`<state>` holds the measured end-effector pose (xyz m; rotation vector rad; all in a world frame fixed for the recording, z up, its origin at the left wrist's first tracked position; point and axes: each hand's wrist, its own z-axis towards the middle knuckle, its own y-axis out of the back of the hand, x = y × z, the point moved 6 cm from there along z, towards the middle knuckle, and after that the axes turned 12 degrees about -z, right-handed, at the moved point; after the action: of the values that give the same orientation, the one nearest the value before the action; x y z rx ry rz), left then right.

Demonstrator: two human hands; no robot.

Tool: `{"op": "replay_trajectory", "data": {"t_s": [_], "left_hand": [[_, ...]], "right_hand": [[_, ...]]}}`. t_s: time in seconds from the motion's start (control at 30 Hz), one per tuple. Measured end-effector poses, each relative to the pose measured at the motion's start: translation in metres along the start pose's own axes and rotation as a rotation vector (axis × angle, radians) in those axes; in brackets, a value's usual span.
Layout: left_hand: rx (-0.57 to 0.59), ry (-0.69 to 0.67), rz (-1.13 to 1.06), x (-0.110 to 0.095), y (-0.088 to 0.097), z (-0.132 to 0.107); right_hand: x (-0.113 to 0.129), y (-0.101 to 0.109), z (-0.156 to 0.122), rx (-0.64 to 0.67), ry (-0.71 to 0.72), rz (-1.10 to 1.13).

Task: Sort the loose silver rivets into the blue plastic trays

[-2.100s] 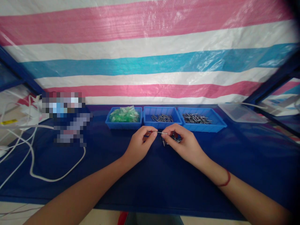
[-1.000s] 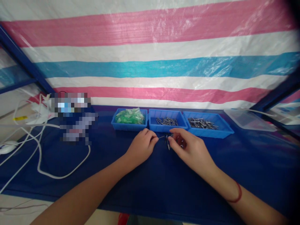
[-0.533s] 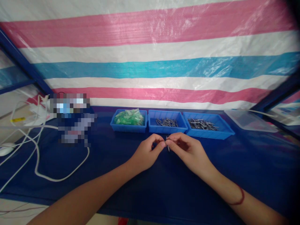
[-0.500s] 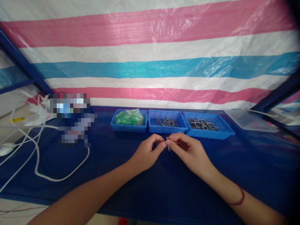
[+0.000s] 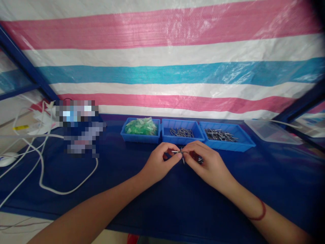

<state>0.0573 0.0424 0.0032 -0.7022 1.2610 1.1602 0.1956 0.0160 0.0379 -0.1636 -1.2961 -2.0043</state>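
My left hand (image 5: pixel 157 165) and my right hand (image 5: pixel 208 166) meet fingertip to fingertip over the blue table (image 5: pixel 142 196). Both pinch a thin metal pin (image 5: pixel 178 151) held level between them. A few loose pins (image 5: pixel 199 159) lie on the cloth under my right fingers. Just beyond stand three blue trays: one with green plastic pieces (image 5: pixel 141 126), one with a few metal pins (image 5: pixel 181 132), one with many metal pins (image 5: pixel 221 135).
White cables (image 5: pixel 42 169) loop over the table's left side, beside a blurred-out object (image 5: pixel 80 127). A clear plastic lid (image 5: pixel 273 130) lies at the right. A striped tarp (image 5: pixel 162 61) hangs close behind the trays. Blue frame bars slant at both sides.
My hands drew slightly apart, so a short length of the pin shows between the fingertips. Before that my right hand picked among the loose pins, then closed up to the left.
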Motion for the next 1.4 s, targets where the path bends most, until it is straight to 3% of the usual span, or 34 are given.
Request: {"op": "replay_trajectory", "data": {"t_s": [0.13,0.3,0.43,0.53,0.77,1.1,1.4], "left_hand": [[0.029,-0.089,0.081,-0.006,-0.002,-0.002],[0.206,-0.286,0.309,-0.019,-0.012,-0.003],[0.355,-0.387,0.523,-0.019,-0.029,-0.002],[0.436,-0.467,0.638,-0.020,-0.042,-0.003],[0.469,-0.466,0.802,-0.017,-0.056,0.002],[0.388,-0.419,0.848,-0.011,-0.027,0.004],[0.315,-0.433,0.956,-0.009,-0.029,0.005]], "right_hand": [[-0.013,0.019,0.006,-0.099,-0.001,-0.109],[-0.066,0.062,0.010,-0.308,-0.151,-0.461],[-0.111,0.072,0.008,-0.308,-0.238,-0.650],[-0.121,0.071,0.007,-0.328,-0.240,-0.670],[-0.080,0.056,0.012,-0.283,-0.124,-0.538],[-0.025,0.034,0.008,-0.196,0.118,-0.341],[-0.011,0.002,0.004,0.042,0.194,-0.242]]}}
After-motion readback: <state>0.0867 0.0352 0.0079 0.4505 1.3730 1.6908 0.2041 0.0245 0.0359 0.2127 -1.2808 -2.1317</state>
